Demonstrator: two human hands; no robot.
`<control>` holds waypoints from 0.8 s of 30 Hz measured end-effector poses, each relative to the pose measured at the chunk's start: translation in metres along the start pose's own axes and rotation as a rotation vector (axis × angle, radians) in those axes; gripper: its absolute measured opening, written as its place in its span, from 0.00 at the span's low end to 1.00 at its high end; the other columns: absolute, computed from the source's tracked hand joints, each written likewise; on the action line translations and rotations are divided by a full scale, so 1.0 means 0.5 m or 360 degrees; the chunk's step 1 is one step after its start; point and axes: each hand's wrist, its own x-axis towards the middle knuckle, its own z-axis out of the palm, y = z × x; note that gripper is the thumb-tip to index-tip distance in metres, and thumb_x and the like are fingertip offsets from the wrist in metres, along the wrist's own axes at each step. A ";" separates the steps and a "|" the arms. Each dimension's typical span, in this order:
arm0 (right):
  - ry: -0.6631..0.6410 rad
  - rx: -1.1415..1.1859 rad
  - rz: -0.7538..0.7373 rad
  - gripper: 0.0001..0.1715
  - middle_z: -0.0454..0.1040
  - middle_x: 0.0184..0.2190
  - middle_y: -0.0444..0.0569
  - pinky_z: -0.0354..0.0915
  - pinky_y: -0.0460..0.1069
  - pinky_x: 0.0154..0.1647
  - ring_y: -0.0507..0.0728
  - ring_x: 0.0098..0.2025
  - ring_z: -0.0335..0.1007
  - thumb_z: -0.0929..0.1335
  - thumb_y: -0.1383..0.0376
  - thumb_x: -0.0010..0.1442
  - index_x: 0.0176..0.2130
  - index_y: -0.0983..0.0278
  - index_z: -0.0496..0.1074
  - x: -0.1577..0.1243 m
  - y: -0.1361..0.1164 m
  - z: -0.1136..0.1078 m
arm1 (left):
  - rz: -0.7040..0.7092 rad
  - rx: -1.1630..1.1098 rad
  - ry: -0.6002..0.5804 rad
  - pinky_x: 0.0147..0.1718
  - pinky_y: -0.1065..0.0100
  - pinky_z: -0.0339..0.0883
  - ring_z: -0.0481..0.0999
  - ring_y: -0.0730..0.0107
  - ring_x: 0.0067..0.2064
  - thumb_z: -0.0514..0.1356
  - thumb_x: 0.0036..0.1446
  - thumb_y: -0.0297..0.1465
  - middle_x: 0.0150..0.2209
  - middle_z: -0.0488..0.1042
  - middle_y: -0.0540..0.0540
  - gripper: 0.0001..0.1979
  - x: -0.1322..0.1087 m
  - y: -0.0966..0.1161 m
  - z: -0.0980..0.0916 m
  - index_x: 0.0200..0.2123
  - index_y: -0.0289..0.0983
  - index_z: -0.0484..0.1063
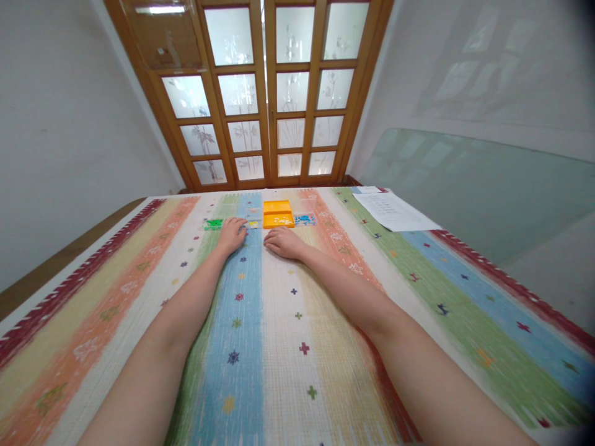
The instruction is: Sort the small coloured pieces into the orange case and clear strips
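Note:
My left hand (232, 234) rests at the far part of the table, between a clear box of small green pieces (214, 224) and one of small yellow pieces (253, 224). Its fingers are loosely bent and apart, with nothing visible in them. Just in front of an orange open box (277, 211) lies my right hand (284, 241), fingers stretched to the left over the cloth. No held object shows there. Small white pieces (282, 220) lie in the orange box's near half. To its right, a clear box holds small blue pieces (305, 220).
A striped, patterned tablecloth (237, 384) covers the table. White printed sheets (395, 212) lie at the far right. Beyond the table stand wooden doors with glass panes (268, 124), and a pale green glass panel (465, 186) leans along the right wall.

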 end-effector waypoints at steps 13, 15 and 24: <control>0.0651 -0.0026 0.0899 0.18 0.82 0.55 0.55 0.61 0.57 0.65 0.63 0.58 0.75 0.65 0.63 0.73 0.50 0.61 0.85 -0.046 0.103 -0.040 | 0.0342 -0.0143 -0.0330 0.67 0.47 0.64 0.75 0.51 0.61 0.56 0.69 0.32 0.57 0.80 0.38 0.18 -0.003 0.100 0.010 0.56 0.39 0.80; 0.0697 -0.0013 0.1073 0.19 0.83 0.53 0.55 0.63 0.55 0.62 0.62 0.57 0.76 0.64 0.63 0.73 0.49 0.62 0.85 -0.059 0.125 -0.046 | 0.0461 -0.0195 -0.0447 0.65 0.49 0.67 0.77 0.52 0.60 0.56 0.69 0.33 0.56 0.81 0.38 0.19 -0.008 0.130 0.010 0.57 0.39 0.80; 0.0676 -0.0018 0.1503 0.22 0.85 0.47 0.55 0.67 0.51 0.47 0.62 0.46 0.79 0.64 0.58 0.72 0.47 0.61 0.86 -0.090 0.176 -0.043 | 0.0737 -0.0204 -0.0630 0.72 0.50 0.58 0.67 0.54 0.71 0.56 0.71 0.37 0.68 0.71 0.41 0.24 -0.029 0.214 0.008 0.67 0.44 0.72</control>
